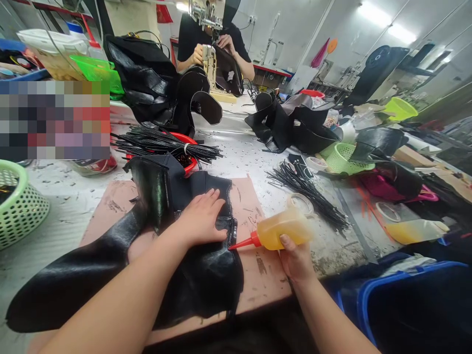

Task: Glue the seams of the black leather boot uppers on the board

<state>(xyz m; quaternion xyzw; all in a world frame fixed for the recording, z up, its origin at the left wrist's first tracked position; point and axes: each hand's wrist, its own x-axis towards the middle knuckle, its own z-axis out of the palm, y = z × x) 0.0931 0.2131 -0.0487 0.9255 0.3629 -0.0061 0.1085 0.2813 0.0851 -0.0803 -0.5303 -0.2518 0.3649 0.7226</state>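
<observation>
A stitched black leather piece (214, 280) lies spread over a pinkish board (247, 196) in front of me. My left hand (202, 219) rests flat on it, fingers stretched out, close to a seam along its right edge. In my right hand (298, 255) is a squeeze bottle (283, 228) of yellow liquid, tipped on its side. Its red nozzle points left and its tip meets the leather's edge by the seam, just below my left hand. Part of the leather is hidden under my left forearm.
Bundles of thin black strips (313, 196) and a red bowl (188, 164) lie beyond the board. A green basket (18, 201) stands left, a second yellow bottle (416, 231) and a blue bin (416, 295) right. Across the table, a person (214, 44) works at a sewing machine (210, 64).
</observation>
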